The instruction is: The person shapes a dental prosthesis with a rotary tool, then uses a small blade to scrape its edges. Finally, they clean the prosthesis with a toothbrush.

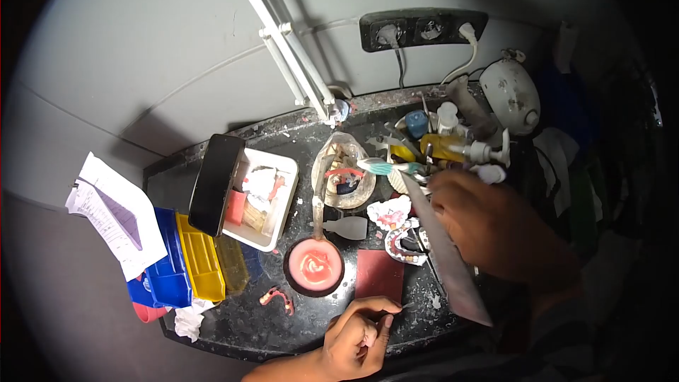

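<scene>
My right hand [470,212] is closed at the upper part of a long, flat, grey-pink piece [450,269], which slants down past the dental models. It looks blade-like from this angle, and I cannot tell its kind. Close by are a teal-and-white toothbrush [385,167], a pink-and-white dental cast [389,212] and a model with a row of teeth [404,244]. Down at the bench's front, my left hand [359,336] is curled with its thumb and index finger together; whatever is between them is hidden. Just beyond it lies a pink wax sheet [380,274].
A round dark-rimmed bowl of pink material [315,267] stands mid-bench, with a pink denture piece [276,301] before it. Leftward are a white box [283,201], a black phone-like slab [218,184] and yellow and blue trays [200,258]. Bottles [445,145] crowd the back right.
</scene>
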The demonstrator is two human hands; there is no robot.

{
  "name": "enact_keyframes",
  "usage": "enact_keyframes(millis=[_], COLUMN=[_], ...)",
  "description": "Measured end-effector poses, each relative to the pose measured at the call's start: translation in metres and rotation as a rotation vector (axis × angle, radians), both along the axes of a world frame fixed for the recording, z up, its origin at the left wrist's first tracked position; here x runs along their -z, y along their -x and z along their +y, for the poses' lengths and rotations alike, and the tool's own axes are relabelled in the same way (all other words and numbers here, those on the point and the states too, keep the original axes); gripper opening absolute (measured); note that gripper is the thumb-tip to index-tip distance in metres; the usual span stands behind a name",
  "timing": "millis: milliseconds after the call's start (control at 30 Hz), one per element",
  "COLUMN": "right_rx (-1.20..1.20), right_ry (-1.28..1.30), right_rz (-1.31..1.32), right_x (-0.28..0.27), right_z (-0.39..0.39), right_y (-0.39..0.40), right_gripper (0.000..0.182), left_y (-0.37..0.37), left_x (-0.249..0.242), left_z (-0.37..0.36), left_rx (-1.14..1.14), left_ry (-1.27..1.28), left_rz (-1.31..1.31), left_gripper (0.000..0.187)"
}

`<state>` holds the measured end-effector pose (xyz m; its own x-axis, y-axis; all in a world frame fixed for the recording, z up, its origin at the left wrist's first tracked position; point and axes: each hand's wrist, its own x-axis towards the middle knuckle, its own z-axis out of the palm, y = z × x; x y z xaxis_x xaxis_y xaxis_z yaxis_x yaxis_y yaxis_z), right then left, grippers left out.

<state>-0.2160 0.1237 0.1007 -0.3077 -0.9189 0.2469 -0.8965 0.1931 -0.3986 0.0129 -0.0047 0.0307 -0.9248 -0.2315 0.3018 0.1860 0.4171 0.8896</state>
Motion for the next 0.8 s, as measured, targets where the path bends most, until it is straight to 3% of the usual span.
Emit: enact_keyframes(millis=[33,67,167,233,333,367,433,500,533,600,700,800], right_rx=[0.006,-0.047,-0.186,-0.525,-0.524,-0.512,-0.135,0.174,0.18,0.241,0.386,0.191], right_ry=[0.006,-0.058,-0.224,-0.26,-0.051,-0.048,0.322,0.408,0.409,0.676,0.585,0.603], right_rz=[0.007,-0.09,-0.172,-0.161,-0.178,-0.184,-0.119,-0.108,-0.112,-0.288,-0.293,-0.302], right_x=[-0.005,-0.014,-0.039,-0.041,-0.061,-0.063,-0.065,-0.068,-0.065,-0.053,-0.053,-0.039], right_z=[0.003,0.008,0.023,0.037,0.058,0.062,0.067,0.061,0.058,0.05,0.04,0.034], right_y=[-0.002,-0.004,-0.001,0.01,0.032,0.036,0.042,0.052,0.06,0.073,0.07,0.08], right_gripper=[0.011,0.011,0.014,0.012,0.012,0.012,0.012,0.019,0.019,0.022,0.021,0.017], left_y=[0.003,0.0,-0.001,-0.004,-0.003,-0.004,-0.007,-0.01,-0.01,-0.011,-0.011,-0.01], left_x=[-0.002,0.013,0.017,0.015,0.016,0.017,0.018,0.021,0.023,0.023,0.023,0.02], left_z=[0.0,0.004,0.005,0.006,0.006,0.006,0.005,0.005,0.006,0.006,0.005,0.005], left_rx=[0.019,0.01,-0.015,-0.011,-0.033,-0.021,-0.03,-0.027,-0.039,-0.048,-0.027,-0.012], left_ry=[0.087,-0.11,-0.151,-0.157,-0.131,-0.13,-0.107,-0.112,-0.136,-0.16,-0.146,-0.152], left_rz=[-0.032,0.068,0.075,0.031,0.023,0.016,0.0,-0.025,-0.03,-0.04,-0.076,-0.086], left_gripper=[0.037,0.036,0.037,0.037,0.037,0.037,0.037,0.036,0.036,0.037,0.037,0.037])
